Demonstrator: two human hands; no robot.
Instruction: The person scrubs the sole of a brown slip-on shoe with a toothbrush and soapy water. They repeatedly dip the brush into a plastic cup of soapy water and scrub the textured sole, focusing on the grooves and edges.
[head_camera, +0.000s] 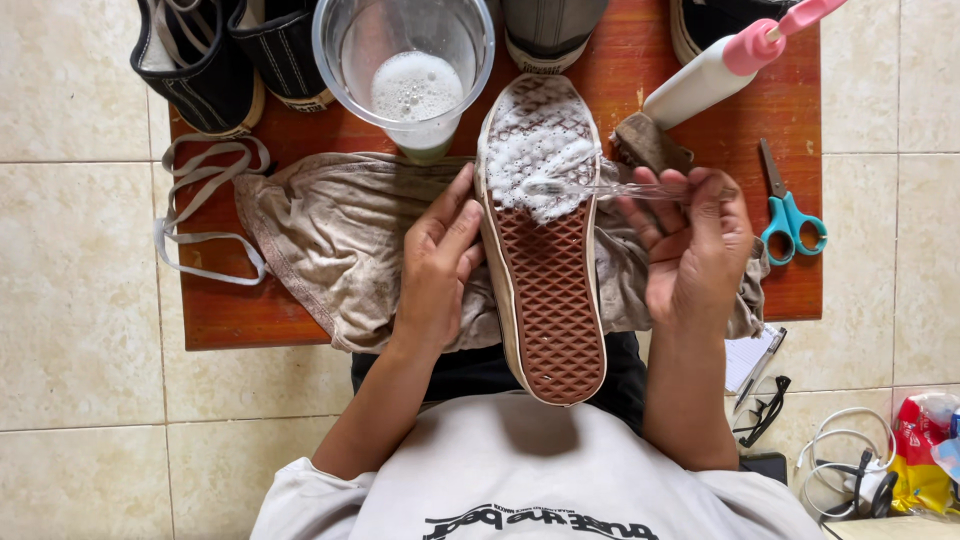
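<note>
The wooden surface (250, 310) stands on a tiled floor and carries everything in use. Spread across it lies a stained grey cloth (330, 240), and on that cloth rests a shoe (545, 280), sole up, its toe pointing away from the person and its heel near the lap. White foam covers the toe half of the brick-red waffle sole; the heel half is bare. The left hand (435, 265) lies flat against the shoe's side, fingers extended, bracing it. The right hand (695, 250) is curled around the handle of a clear toothbrush (590, 187), whose head sits in the foam.

Judged from this, the scrubbing will go best if the left hand presses the shoe firmly into the cloth so it cannot rock, while the brush works in short strokes along the grooves, moving from the foamed part toward the dry heel. The plastic cup (405, 60) of sudsy water stands just beyond the toe, close enough to tip if the strokes run long. A pink-capped bottle (720, 65) and blue scissors (790, 215) lie to the right, loose white laces (195, 215) to the left.
</note>
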